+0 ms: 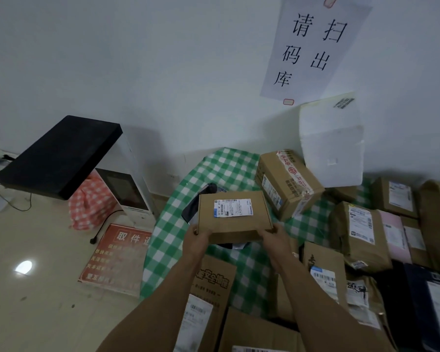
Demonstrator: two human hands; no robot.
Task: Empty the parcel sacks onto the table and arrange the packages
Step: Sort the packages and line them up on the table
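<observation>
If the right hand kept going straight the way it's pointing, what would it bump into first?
The right hand holds the flat box. Going straight on, it would probably push that box into the dark parcel lying just beyond it on the checked table. Depth is hard to judge.

The flat box (234, 217) you hold is plain brown, and its label (233, 207) is white with black print and blue marks. Your tablecloth (229, 163) is checked green and white. The bag (92, 201) on the floor is checked red and white. You have a white foam box (333, 146), a pink parcel (394, 237) and a navy parcel (422, 301). The floor sign (117, 257) is red with pale characters, and the wall notice (313, 47) is white with black characters.
</observation>
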